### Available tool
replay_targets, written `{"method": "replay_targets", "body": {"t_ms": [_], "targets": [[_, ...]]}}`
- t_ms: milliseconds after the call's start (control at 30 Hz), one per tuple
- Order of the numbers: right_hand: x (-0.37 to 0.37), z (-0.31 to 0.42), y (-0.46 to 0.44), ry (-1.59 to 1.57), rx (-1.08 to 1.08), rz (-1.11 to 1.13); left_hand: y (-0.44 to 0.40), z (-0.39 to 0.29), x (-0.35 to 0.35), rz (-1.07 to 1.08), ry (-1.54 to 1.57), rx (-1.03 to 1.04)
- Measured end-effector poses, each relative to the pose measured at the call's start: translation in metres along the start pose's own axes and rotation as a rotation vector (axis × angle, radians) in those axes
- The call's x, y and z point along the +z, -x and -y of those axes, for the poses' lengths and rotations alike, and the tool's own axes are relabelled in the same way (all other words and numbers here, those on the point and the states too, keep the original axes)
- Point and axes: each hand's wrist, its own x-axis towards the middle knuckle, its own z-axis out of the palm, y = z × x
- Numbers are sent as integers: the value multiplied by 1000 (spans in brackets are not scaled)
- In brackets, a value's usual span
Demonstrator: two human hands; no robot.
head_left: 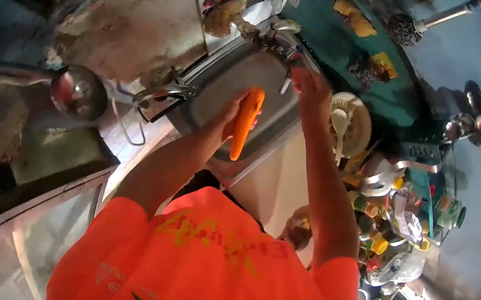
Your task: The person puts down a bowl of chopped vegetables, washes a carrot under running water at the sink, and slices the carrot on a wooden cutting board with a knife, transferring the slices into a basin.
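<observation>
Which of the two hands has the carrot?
The left hand, wrapped around the carrot above the sink; the right hand, nearer the round dish, is apart from the carrot.

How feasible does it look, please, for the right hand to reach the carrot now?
Probably yes: both ends of the carrot jut from the left hand, and nothing visible blocks the way for the right hand, though a pale item near it might hamper gripping.
</observation>
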Motion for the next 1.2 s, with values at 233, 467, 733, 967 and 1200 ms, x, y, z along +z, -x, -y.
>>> {"method": "replay_targets", "body": {"t_ms": [233,467,733,967,1200], "targets": [[-11,6,-11,-239,150,19,-55,9,10,-70,-37,-46],[-9,-44,2,-226,291,-6,-81,15,19,22,62,-50],[35,-89,86,86,-17,1,-101,31,10,-69,219,-28],[25,-125,21,191,194,454,-84,36,30,107,531,-72],[42,-101,92,491,-512,222,-90,34,-17,169,181,-48]]}}
